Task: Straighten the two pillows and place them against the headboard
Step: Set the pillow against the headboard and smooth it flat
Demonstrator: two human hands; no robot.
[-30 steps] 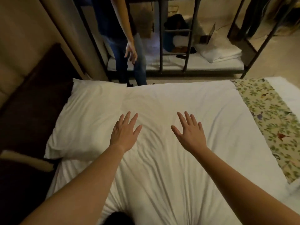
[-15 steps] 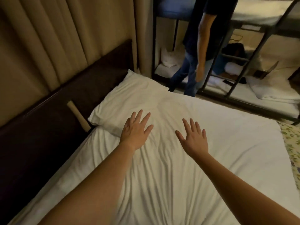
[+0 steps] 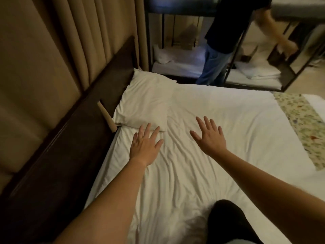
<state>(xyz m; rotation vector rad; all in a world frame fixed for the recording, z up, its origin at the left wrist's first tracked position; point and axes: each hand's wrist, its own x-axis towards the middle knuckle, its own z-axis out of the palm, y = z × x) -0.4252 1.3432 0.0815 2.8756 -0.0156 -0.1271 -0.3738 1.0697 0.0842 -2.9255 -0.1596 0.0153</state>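
One white pillow lies flat at the far end of the bed, its long side against the dark headboard. A second pillow is not visible. My left hand is spread open over the white sheet, fingertips just reaching the pillow's near edge. My right hand is open too, fingers apart, hovering over the sheet to the right of the pillow. Neither hand holds anything.
A beige padded wall rises behind the headboard. A pale cylinder sticks up between headboard and mattress. A floral bed runner crosses the bed at right. Another person stands beyond the bed by a metal bunk frame.
My view has swung left toward the headboard. Both hands have drawn back from the pillow toward me; the left now only touches its near edge. The other person has moved right.
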